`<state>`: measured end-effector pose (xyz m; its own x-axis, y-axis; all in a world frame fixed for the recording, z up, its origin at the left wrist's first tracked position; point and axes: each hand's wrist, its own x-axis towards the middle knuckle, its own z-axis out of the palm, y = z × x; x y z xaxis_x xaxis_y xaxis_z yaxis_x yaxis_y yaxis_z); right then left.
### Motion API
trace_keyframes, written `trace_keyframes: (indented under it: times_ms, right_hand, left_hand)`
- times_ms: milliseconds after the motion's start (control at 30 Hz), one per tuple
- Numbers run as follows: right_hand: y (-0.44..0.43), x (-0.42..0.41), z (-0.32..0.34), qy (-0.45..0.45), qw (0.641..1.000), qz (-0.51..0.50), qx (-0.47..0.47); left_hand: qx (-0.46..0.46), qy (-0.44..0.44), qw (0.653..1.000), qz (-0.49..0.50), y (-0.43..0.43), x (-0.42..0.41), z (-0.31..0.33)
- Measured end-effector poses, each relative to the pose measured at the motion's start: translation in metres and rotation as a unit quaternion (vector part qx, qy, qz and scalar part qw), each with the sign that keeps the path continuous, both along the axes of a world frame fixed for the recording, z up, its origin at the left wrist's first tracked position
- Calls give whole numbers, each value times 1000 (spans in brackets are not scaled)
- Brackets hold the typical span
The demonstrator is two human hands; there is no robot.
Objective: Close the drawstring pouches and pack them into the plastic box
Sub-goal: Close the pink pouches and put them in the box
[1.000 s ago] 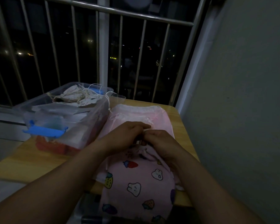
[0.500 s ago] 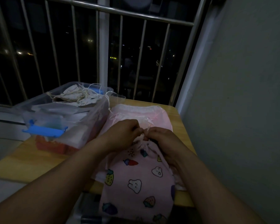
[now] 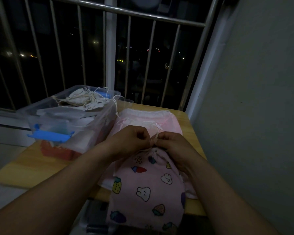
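Note:
A pink drawstring pouch printed with bunnies and strawberries lies on the table's near edge, its mouth gathered tight. My left hand and my right hand meet just above that mouth, each pinching the pale drawstring between them. Under and behind it lies a plain pink pouch with its cords loose. The clear plastic box with a blue latch stands at the left, holding a beige pouch on top of other packed items.
The small wooden table stands against a metal window railing at the back and a grey wall on the right. The box's cords hang over its right rim. It is dark.
The printed pouch's mouth has been drawn tighter. Both hands moved slightly away from me along the string and now pinch it just above the gathered opening.

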<state>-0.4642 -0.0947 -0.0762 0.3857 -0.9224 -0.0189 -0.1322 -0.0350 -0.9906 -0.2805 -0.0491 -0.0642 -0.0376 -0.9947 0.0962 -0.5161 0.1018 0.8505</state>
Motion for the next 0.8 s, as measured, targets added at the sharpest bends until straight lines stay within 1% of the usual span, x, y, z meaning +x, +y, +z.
trace_keyframes:
  times_ms: [133, 233, 367, 600, 800]
  right_hand:
    - [1, -3, 0, -7, 1000, 6, 16]
    - [1, -4, -1, 6, 1000, 4, 2]
    - [1, -4, 1, 16, 999, -3, -31]
    - [-2, -5, -3, 47, 994, 6, -103]
    - [3, 1, -1, 90, 980, -4, -180]
  left_hand:
    - [-6, -22, 999, -22, 0, 1, -6]
    - [-11, -36, 999, -25, -3, -2, -10]
    - [-19, -42, 999, -19, -5, -3, -14]
    - [7, 7, 1000, -26, -7, -2, -14]
    - [6, -31, 999, -7, -7, -8, -14]
